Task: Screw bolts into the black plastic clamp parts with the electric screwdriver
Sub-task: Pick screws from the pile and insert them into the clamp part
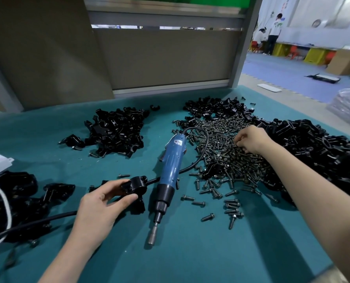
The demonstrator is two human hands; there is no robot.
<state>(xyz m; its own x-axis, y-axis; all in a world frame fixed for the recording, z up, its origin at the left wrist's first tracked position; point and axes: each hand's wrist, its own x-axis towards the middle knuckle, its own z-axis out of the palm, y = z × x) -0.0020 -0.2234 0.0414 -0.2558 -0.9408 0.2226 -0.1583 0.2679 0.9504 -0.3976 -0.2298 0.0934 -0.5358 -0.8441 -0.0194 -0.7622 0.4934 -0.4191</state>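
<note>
My left hand (100, 209) grips a black plastic clamp part (136, 185) just above the teal table, near its front. The blue electric screwdriver (170, 166) lies on the table right beside that part, its bit pointing toward me and nobody holding it. My right hand (249, 139) reaches into the big pile of dark bolts (229, 160) at the middle right, fingers curled down among them and pinching at bolts. The fingertips are partly hidden in the pile.
Heaps of black clamp parts lie at the back centre (114, 131), along the right (313, 148) and at the near left (16, 201). Loose bolts (231, 207) are scattered in front of the pile. The screwdriver's black cable (47, 219) runs off to the left. A grey partition (159, 58) stands behind the table.
</note>
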